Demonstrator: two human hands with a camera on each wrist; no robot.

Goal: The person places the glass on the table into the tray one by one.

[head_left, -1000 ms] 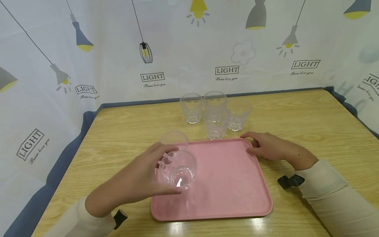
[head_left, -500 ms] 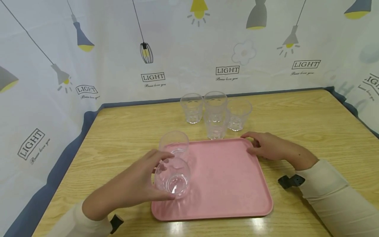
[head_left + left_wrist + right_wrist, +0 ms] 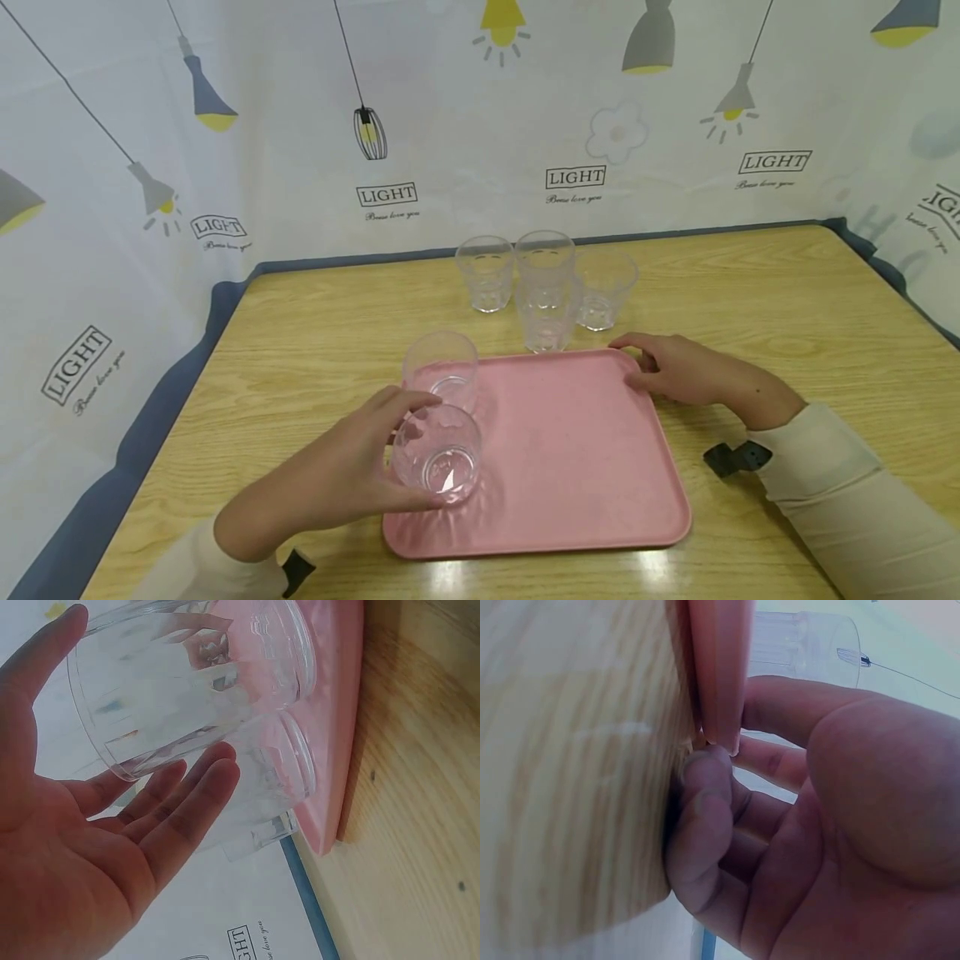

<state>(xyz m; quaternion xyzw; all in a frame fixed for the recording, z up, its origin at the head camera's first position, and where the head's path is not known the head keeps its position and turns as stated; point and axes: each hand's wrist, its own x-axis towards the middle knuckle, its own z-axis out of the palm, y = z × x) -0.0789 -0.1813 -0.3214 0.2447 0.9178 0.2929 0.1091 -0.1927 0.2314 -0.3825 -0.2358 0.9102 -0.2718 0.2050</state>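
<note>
My left hand (image 3: 356,467) has its thumb and fingers around a clear tumbler (image 3: 450,475), which stands upright on the front left part of the pink tray (image 3: 577,458). In the left wrist view this tumbler (image 3: 187,675) has its base against the tray, the thumb by its rim and the fingers along its other side. A second clear tumbler (image 3: 442,358) stands just behind, at the tray's back left corner. My right hand (image 3: 678,371) grips the tray's back right corner; in the right wrist view the thumb lies against the tray edge (image 3: 724,675) and curled fingers reach its underside.
Several more clear tumblers (image 3: 486,271) stand in a group on the wooden table (image 3: 337,308), just behind the tray. A lamp-printed cloth (image 3: 480,108) hangs behind the table and along its sides.
My left hand has moved the held tumbler slightly left and down toward the front of the tray, then stayed nearly still. The right hand and tray have not moved.
</note>
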